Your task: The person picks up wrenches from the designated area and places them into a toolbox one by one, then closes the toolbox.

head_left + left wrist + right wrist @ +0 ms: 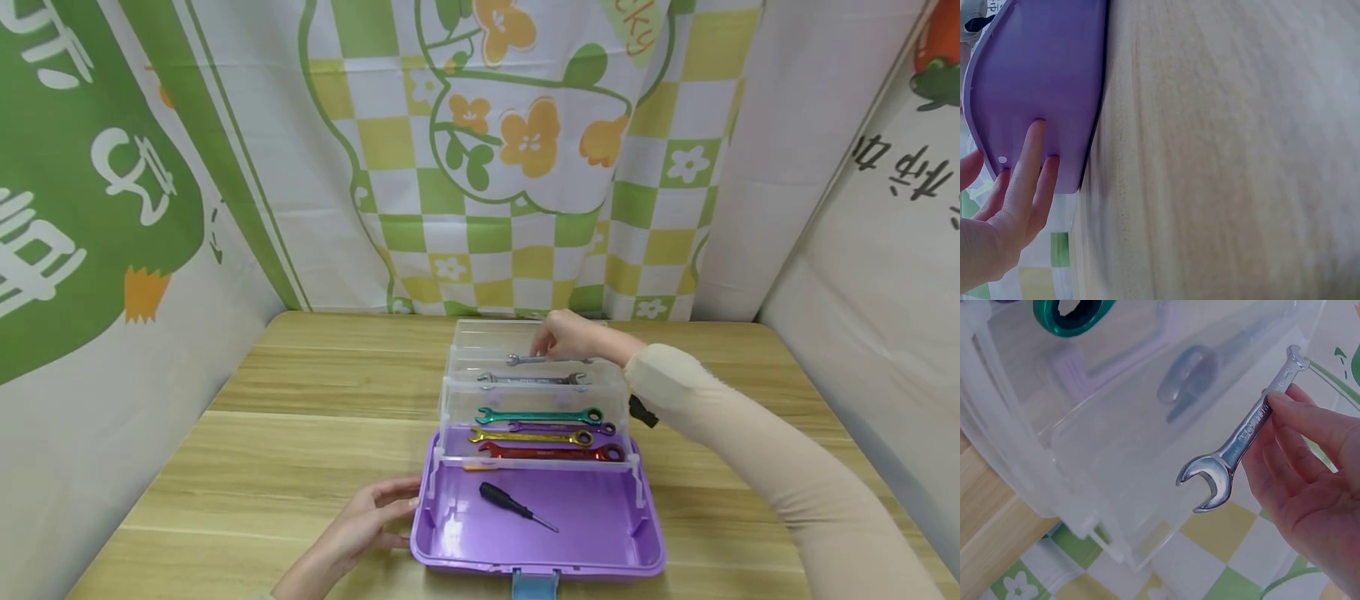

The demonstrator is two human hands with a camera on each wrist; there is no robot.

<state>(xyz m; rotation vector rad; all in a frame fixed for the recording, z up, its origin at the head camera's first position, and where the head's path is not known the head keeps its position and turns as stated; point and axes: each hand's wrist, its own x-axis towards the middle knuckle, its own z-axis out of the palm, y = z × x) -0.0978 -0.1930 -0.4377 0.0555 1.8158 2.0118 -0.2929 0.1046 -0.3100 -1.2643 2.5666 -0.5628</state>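
My right hand (572, 335) pinches a silver open-end wrench (1244, 434) between thumb and fingers, above the rearmost clear tray. Below it another silver wrench (536, 381) lies in a tray. My left hand (367, 518) touches the left side of the purple toolbox (465, 537), its fingers (1025, 172) extended against the outer wall. In the front clear tray lie a green wrench (536, 415), a purple wrench (562, 427), a yellow wrench (532, 437) and a red wrench (551, 453). A black-handled screwdriver (504, 498) rests on the toolbox floor.
The open toolbox stands on a wooden table (330, 375), its blue latch (535, 585) facing me. A black object (643, 411), partly hidden by the right sleeve, shows right of the trays. A patterned curtain (510, 250) hangs behind the table.
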